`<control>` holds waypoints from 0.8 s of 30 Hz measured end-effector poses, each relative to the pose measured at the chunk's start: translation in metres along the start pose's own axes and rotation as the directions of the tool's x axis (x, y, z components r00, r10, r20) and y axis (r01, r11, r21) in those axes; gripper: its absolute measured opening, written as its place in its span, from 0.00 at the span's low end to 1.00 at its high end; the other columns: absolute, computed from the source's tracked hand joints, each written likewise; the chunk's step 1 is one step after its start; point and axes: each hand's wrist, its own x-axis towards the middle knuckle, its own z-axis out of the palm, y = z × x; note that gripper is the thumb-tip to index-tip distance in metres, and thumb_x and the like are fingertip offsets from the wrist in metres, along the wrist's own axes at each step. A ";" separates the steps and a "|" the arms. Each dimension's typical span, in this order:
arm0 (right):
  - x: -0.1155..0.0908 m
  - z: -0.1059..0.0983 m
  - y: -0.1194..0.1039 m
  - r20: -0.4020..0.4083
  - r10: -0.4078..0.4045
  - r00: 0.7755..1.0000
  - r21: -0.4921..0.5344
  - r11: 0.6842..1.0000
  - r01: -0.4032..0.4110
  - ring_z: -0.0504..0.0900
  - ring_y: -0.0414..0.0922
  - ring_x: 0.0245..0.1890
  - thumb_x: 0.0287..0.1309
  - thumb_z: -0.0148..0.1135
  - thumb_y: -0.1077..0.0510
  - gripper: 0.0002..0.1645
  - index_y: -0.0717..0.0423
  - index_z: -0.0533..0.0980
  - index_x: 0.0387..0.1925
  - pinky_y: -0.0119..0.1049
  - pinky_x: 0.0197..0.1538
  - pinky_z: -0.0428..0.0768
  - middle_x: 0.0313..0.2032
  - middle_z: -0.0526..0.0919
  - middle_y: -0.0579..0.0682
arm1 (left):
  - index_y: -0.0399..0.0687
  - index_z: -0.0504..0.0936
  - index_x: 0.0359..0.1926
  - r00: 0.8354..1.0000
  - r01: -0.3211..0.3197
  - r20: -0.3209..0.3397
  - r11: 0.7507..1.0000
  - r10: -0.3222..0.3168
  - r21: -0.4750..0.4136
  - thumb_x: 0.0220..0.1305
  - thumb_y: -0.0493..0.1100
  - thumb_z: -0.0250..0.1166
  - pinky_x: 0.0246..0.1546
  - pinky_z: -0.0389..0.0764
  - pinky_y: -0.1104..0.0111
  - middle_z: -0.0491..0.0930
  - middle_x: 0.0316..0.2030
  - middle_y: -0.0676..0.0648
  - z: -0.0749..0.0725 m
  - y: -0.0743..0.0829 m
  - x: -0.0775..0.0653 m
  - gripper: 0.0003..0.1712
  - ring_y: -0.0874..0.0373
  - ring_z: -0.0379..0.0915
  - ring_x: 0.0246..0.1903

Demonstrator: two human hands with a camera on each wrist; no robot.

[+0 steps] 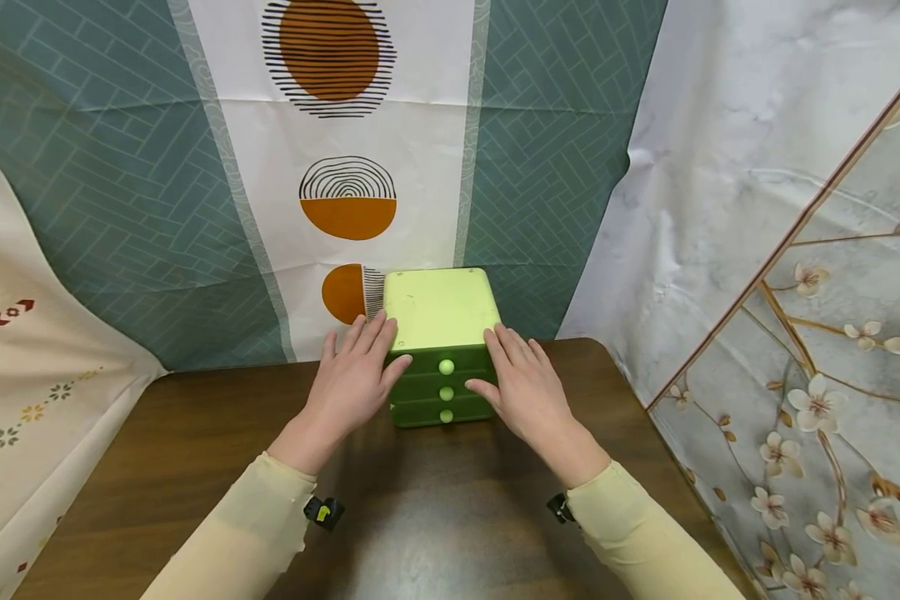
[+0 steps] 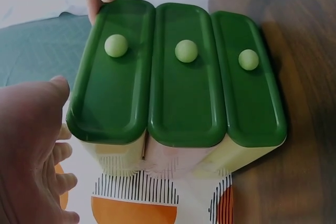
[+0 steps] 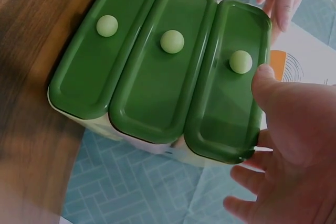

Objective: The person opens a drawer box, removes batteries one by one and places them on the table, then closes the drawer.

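A small green drawer box [image 1: 441,308] with a pale lime top stands near the back of the table. Its three dark green drawer fronts [image 2: 185,98] are stacked one above another, each with a round light green knob [image 3: 172,41], and all appear closed. At the upper left edge of the box lies my left hand [image 1: 352,371], fingers extended, with the thumb by the top drawer. My right hand [image 1: 525,379] is at the upper right edge, its fingers also straight. Both hands are at the box's sides without curling round it; exact contact is hard to tell.
The box stands on a dark brown wooden table [image 1: 435,508]. Behind it hangs a teal and white patterned cloth [image 1: 570,167]. A cream cloth [image 1: 37,400] borders the left side, and a marbled floral cloth [image 1: 810,367] borders the right.
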 end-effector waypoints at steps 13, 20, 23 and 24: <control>-0.003 0.005 0.002 -0.030 -0.009 1.000 0.033 0.999 0.010 0.73 0.64 0.76 0.74 0.70 0.37 0.52 0.65 0.65 0.83 0.63 0.78 0.66 0.79 0.68 0.67 | 0.46 0.58 0.89 0.999 -0.002 0.034 1.000 0.002 -0.006 0.87 0.66 0.51 0.80 0.41 0.31 0.54 0.87 0.43 0.007 -0.002 0.001 0.44 0.38 0.44 0.86; -0.005 0.009 0.007 -0.045 -0.034 0.998 0.039 0.999 0.036 0.72 0.62 0.77 0.73 0.72 0.38 0.53 0.66 0.65 0.83 0.61 0.79 0.66 0.79 0.67 0.67 | 0.44 0.59 0.88 1.000 -0.018 0.024 1.000 0.018 -0.010 0.87 0.65 0.52 0.80 0.45 0.31 0.56 0.87 0.42 0.008 0.000 0.000 0.44 0.37 0.47 0.85; -0.004 0.010 0.010 -0.050 -0.044 0.998 0.047 0.998 0.046 0.71 0.61 0.77 0.73 0.72 0.38 0.53 0.66 0.65 0.83 0.61 0.79 0.66 0.79 0.67 0.67 | 0.44 0.60 0.88 1.000 -0.021 0.020 1.000 0.021 -0.007 0.87 0.65 0.52 0.80 0.46 0.31 0.56 0.86 0.42 0.008 0.001 -0.001 0.44 0.37 0.49 0.85; -0.004 0.011 0.011 -0.051 -0.045 0.998 0.051 0.998 0.047 0.71 0.61 0.78 0.73 0.72 0.38 0.53 0.66 0.64 0.83 0.61 0.79 0.66 0.80 0.67 0.67 | 0.45 0.60 0.88 1.000 -0.020 0.021 1.000 0.020 -0.007 0.87 0.65 0.52 0.80 0.46 0.31 0.56 0.86 0.42 0.008 0.002 -0.001 0.44 0.38 0.49 0.85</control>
